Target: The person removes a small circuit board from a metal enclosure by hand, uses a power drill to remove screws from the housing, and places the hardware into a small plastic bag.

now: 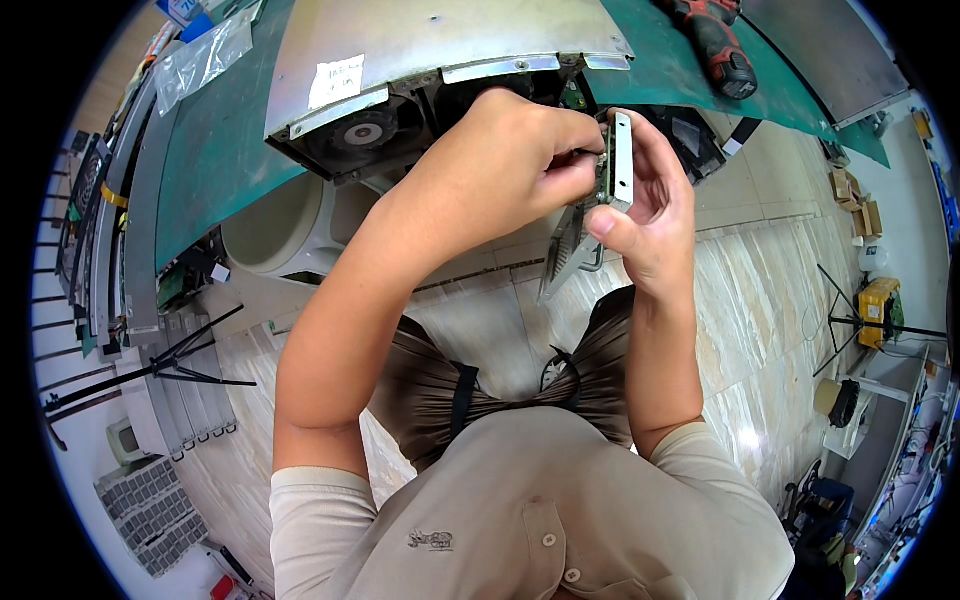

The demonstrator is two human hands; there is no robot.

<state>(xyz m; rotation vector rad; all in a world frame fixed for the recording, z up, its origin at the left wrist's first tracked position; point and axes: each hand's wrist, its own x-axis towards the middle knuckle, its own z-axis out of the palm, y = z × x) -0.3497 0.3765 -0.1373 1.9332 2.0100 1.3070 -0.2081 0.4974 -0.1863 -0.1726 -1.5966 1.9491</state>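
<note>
Metal-framed circuit module (pixel 623 165), one, right of centre in the upper half of the frame: slim, stood on edge, with a silvery-white end plate bearing dark holes and green board at its left side. A grey slotted panel (pixel 563 258) shows just below; attachment unclear. Right hand (pixel 660 205) grips the module, thumb at its lower end, fingers curled round its right side. Left hand (pixel 530 145) narrowed, fingertips at the module's left side; anything pinched there is hidden. Sheet-metal chassis (pixel 450 35) with fan (pixel 362 133), top centre.
</note>
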